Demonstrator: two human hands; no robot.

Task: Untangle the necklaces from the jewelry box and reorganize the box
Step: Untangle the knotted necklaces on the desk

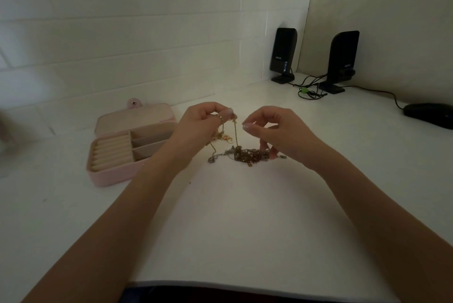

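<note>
Head view: the tangled necklaces (247,154) lie on the desk (232,217), right of the open jewelry box (127,148). The left hand (201,121) pinches a lifted chain (235,134); the right hand (282,131), fingers curled, seems to pin the clump. Best to lift slowly and tease out loops, never yanking.
</note>
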